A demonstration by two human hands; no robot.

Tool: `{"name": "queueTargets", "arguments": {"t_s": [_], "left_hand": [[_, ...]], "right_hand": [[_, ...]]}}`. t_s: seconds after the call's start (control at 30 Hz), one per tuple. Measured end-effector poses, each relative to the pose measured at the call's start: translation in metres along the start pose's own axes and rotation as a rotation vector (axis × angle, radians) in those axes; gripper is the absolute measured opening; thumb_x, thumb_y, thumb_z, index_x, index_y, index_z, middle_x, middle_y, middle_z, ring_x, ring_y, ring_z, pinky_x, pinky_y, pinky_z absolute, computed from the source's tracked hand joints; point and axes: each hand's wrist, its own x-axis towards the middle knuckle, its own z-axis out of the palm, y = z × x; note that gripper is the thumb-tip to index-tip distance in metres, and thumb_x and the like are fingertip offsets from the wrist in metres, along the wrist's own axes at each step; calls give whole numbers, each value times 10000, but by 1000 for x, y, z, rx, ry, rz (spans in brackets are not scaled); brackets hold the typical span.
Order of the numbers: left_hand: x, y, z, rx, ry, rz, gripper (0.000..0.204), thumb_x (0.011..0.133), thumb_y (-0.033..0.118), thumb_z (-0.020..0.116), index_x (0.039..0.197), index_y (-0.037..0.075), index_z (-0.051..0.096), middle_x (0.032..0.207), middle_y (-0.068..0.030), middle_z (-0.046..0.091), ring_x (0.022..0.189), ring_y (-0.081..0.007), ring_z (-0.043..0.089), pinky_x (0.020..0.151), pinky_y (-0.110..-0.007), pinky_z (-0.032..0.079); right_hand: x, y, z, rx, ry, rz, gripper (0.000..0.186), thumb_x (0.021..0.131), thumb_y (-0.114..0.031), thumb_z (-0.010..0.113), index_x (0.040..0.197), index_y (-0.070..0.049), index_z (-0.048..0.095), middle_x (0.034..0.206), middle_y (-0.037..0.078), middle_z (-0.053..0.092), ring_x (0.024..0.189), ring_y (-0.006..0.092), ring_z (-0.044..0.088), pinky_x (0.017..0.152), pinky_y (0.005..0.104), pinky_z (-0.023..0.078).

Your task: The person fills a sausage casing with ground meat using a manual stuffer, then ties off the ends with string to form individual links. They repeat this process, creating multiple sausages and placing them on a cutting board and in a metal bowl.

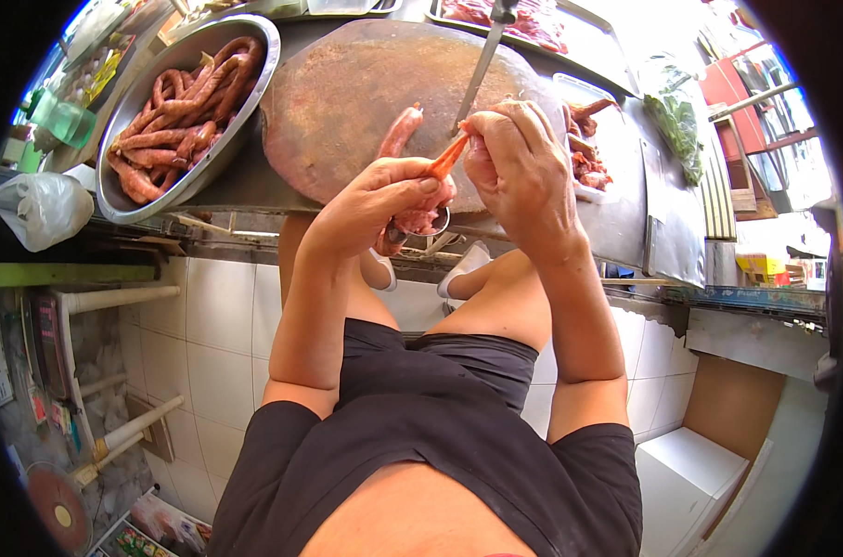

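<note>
My left hand (375,200) is curled, thumb pressing a glossy orange-red tapering strip (449,156), pink raw meat (423,219) just below; my right hand (525,158) is mostly closed, fingertips pinching the strip's far end. Both over the near edge of the round brown chopping block (347,93). Pinkish sausage length (400,135) beyond left hand, long steel knife (484,72) farther out; silver metal bowl (267,84) of reddish-brown sausages (175,121) off left
</note>
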Motion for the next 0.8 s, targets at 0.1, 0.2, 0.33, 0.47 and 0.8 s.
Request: {"name": "queueTargets", "arguments": {"t_s": [0.1, 0.2, 0.33, 0.47, 0.8], "left_hand": [[2, -2, -2, -98, -60, 12, 253, 1034, 208, 604, 1037, -38, 661, 893, -26, 618, 661, -49, 517, 641, -209, 467], [3, -6, -4, -178, -103, 14, 246, 1037, 192, 582, 1033, -41, 659, 907, -41, 626, 674, -59, 540, 663, -222, 494], [0, -10, -6, -134, -54, 52, 240, 1038, 169, 551, 1012, -42, 660, 907, -58, 634, 690, -78, 570, 680, -235, 525], [1, -8, -11, -208, 37, 165, 260, 1036, 179, 546, 1021, -45, 676, 943, -93, 673, 699, -97, 612, 665, -253, 552], [5, -13, -17, -324, 169, 216, 454, 1050, 241, 513, 1360, -85, 574, 1028, -181, 729, 791, -160, 663, 668, -307, 585]], "right_hand": [[-3, -1, 3, -26, 70, 42, 165, 834, 36, 671, 991, -12, 651, 931, 153, 641, 870, 342, 641, 785, 419, 535], [-6, 3, 3, -71, 114, 78, 163, 842, 29, 677, 998, -21, 671, 934, 145, 654, 878, 328, 652, 789, 414, 539], [-10, 34, -11, -280, 231, 217, 121, 905, -16, 677, 1014, -39, 724, 892, 99, 675, 783, 223, 675, 723, 360, 551], [-24, 97, -35, -304, 313, 341, 133, 906, -34, 706, 1023, -27, 770, 895, 104, 718, 783, 212, 700, 716, 330, 550], [-50, 291, -19, -479, -125, 750, 309, 936, -108, 641, 1229, -78, 732, 1060, 249, 717, 970, 367, 727, 837, 428, 559]]}}
